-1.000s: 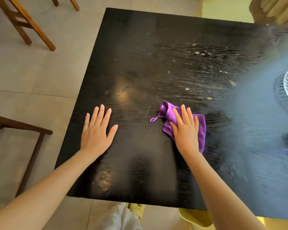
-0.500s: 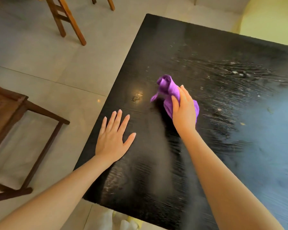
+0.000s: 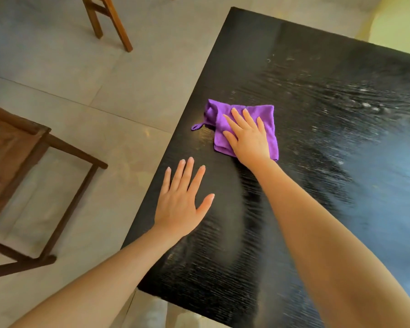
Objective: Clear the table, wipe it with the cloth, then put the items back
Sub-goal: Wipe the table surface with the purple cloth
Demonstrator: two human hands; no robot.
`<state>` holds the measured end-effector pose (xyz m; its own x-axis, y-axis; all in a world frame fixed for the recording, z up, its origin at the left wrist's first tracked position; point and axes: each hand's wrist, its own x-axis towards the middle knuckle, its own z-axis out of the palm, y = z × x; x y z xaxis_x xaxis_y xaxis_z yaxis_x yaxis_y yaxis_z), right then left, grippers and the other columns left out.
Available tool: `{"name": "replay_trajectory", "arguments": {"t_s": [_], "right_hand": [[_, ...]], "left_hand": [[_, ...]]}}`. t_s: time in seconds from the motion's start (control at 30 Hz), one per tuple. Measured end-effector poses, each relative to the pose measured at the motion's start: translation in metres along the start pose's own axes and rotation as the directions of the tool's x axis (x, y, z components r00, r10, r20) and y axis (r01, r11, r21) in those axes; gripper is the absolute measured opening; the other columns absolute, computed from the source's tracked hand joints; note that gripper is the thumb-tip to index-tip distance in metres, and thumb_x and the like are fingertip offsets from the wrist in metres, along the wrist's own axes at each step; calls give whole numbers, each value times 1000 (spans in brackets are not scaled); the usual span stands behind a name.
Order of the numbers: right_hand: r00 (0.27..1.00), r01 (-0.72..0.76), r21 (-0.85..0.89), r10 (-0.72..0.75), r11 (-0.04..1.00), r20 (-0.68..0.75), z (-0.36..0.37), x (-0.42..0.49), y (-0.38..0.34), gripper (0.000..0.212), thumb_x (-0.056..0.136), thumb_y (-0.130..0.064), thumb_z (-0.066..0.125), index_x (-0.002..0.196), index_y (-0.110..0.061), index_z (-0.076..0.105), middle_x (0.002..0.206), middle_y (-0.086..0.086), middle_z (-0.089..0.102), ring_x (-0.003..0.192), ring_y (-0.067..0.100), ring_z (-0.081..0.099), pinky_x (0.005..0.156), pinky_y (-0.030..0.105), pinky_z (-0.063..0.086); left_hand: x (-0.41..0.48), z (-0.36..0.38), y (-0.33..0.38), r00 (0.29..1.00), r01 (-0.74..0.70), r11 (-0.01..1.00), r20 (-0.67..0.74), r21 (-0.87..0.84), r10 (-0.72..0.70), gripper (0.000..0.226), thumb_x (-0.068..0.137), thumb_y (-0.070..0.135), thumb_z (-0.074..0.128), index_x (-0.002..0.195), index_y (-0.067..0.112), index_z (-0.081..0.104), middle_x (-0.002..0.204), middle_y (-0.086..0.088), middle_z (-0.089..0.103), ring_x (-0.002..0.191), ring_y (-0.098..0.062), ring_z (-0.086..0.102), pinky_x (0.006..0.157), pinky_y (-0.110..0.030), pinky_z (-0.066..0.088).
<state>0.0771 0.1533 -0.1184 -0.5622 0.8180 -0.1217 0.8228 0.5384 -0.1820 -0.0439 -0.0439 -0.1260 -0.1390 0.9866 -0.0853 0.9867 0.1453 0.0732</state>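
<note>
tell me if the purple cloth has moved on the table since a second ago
Yes. The purple cloth, under the right hand, has slid toward the table left edge and now lies spread flatter, close to that edge.

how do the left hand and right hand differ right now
The left hand lies on the bare table; the right hand presses the purple cloth. The left sits nearer the person, the right farther out. Both are flat, palm down, fingers extended.
</note>
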Motion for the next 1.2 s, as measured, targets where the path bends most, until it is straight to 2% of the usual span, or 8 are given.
{"name": "replay_trajectory", "arguments": {"t_s": [0.23, 0.37, 0.53, 0.73, 0.87, 1.03, 1.1, 1.2], "right_hand": [[984, 177, 165, -178, 970, -12, -7, -44, 35, 42, 98, -29, 44, 140, -23, 42, 151, -1, 37, 143, 24, 25, 114, 44, 19], [982, 175, 211, -187, 962, 38, -6, -92, 57, 44, 96, -29, 47, 140, -23, 41, 151, -1, 35, 144, 23, 22, 116, 44, 15], [995, 93, 266, -96, 959, -1, 0, -161, 56, 44, 94, -25, 52, 138, -22, 44, 149, 0, 38, 142, 20, 20, 116, 44, 14], [997, -64, 312, 74, 948, -20, 13, -233, 23, 44, 95, -27, 51, 138, -25, 43, 146, -13, 25, 141, 15, 11, 116, 43, 11], [973, -226, 324, 230, 918, 27, 22, -273, -15, 49, 96, -39, 43, 143, -34, 31, 150, -17, 15, 145, 13, 5, 118, 40, 5], [911, -412, 314, 398, 855, 110, 29, -296, -74, 60, 94, -56, 29, 147, -36, 12, 154, -17, -1, 143, 10, -15, 114, 36, -14], [899, -434, 361, 424, 826, 109, 24, -295, -84, 58, 95, -55, 28, 147, -35, 15, 155, -15, 4, 145, 11, -8, 116, 35, -11], [820, -481, 509, 572, 713, -27, 5, -288, -68, 45, 96, -36, 41, 141, -25, 39, 150, -6, 38, 140, 15, 32, 117, 38, 23]], "left_hand": [[0, 1, -1, 1000, 1, 1000, 15, -4, -1, 68, 92, 59, 21, 149, 22, 21, 158, -9, 18, 147, -25, 15, 118, -49, 13], [0, 1, -1, 1000, 6, 1000, 15, 8, -6, 69, 92, 61, 18, 150, 23, 17, 159, -8, 14, 147, -24, 10, 119, -49, 11], [1, 3, -2, 1000, 6, 1000, 29, 26, -7, 71, 91, 63, 15, 150, 24, 12, 160, -8, 10, 148, -23, 5, 119, -46, 4], [2, -1, -1, 999, 7, 1000, 50, 9, -7, 74, 89, 65, 8, 150, 22, 15, 159, -10, 12, 147, -26, 6, 119, -48, 6], [2, -5, 1, 998, 2, 1000, 69, 4, -2, 76, 88, 65, 4, 150, 22, 14, 159, -10, 10, 147, -26, 4, 119, -48, 5], [5, -11, -1, 992, 10, 997, 123, -82, 0, 70, 92, 59, 23, 150, 21, 15, 160, -10, 6, 148, -26, -1, 118, -47, -2], [8, -18, 4, 987, 47, 987, 162, -152, -22, 66, 94, 53, 30, 150, 18, 20, 160, -11, 7, 148, -26, 0, 118, -47, -1], [3, -31, 36, 977, -46, 943, 181, -329, 110, 57, 96, 46, 35, 144, 15, 35, 156, -9, 26, 146, -22, 15, 118, -41, 8]]}}
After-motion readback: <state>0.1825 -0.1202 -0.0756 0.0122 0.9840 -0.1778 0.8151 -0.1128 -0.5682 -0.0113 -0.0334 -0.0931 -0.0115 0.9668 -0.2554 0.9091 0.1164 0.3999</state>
